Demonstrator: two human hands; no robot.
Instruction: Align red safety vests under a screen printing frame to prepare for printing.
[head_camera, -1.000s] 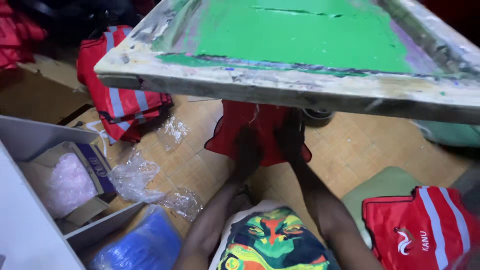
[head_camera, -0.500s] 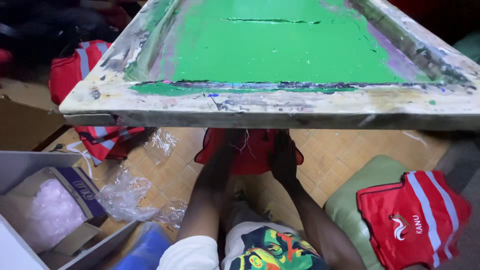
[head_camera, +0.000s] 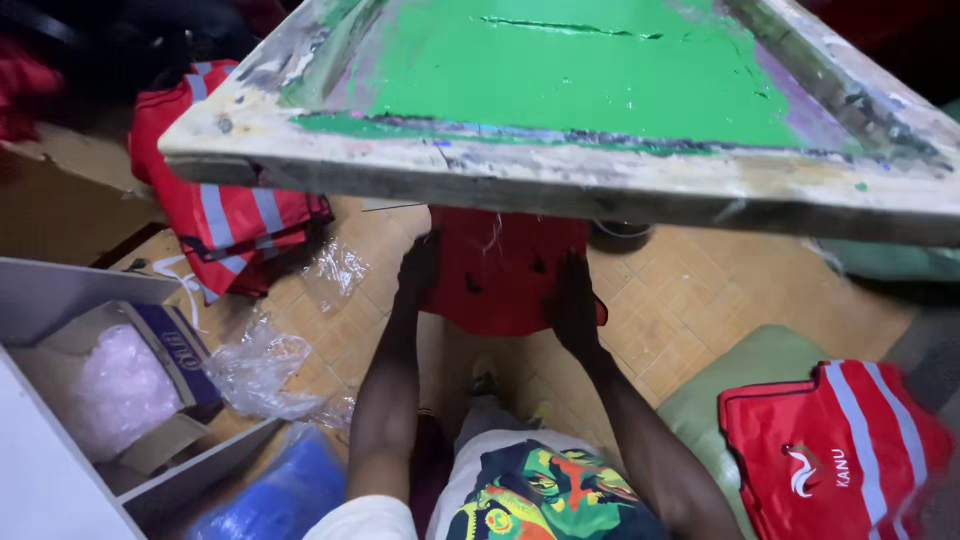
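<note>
A red garment (head_camera: 500, 265) hangs below a raised wooden screen frame (head_camera: 560, 185) with green mesh (head_camera: 570, 60). My left hand (head_camera: 418, 268) grips the garment's left edge and my right hand (head_camera: 573, 305) holds its right edge. The frame's near rail hides the top of the garment. Both arms reach forward from my lap over a wooden floor.
A pile of red striped garments (head_camera: 225, 215) lies at the left. Clear plastic wraps (head_camera: 265, 360) lie on the floor beside a cardboard box (head_camera: 120, 385) on a grey shelf. A red shirt (head_camera: 830, 450) rests on a green cushion (head_camera: 740, 375) at the right.
The view has tilted and the frame now sits lower and closer. My hands still hold the red garment under it, slightly further apart.
</note>
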